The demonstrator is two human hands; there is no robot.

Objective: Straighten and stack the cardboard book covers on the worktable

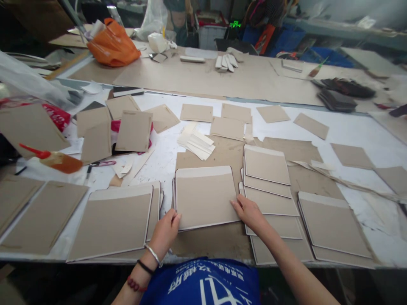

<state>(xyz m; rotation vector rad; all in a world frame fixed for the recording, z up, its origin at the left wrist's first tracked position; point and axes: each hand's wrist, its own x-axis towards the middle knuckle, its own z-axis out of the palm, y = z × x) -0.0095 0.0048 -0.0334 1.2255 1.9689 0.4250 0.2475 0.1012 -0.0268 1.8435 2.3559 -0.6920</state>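
Observation:
A stack of beige cardboard panels (205, 199) with pale edging and a whitish strip along the top lies before me. My left hand (168, 228) is closed on the stack's lower left edge, thumb and fingers pinched. On the right edge, my right hand (248, 208) pinches the same stack between thumb and fingers. Beside my right hand is a fanned pile of similar panels (270, 201). To the left of my left hand lies another pile of edged panels (116, 224). How many panels sit under the top one is hidden.
A glue bottle (59, 162) with a red tip lies at the left, near pink-handled scissors (103, 163). White paper strips (196, 142) rest beyond the stack. More panels (335, 224) lie at right. An orange bag (112, 44) sits on the far table.

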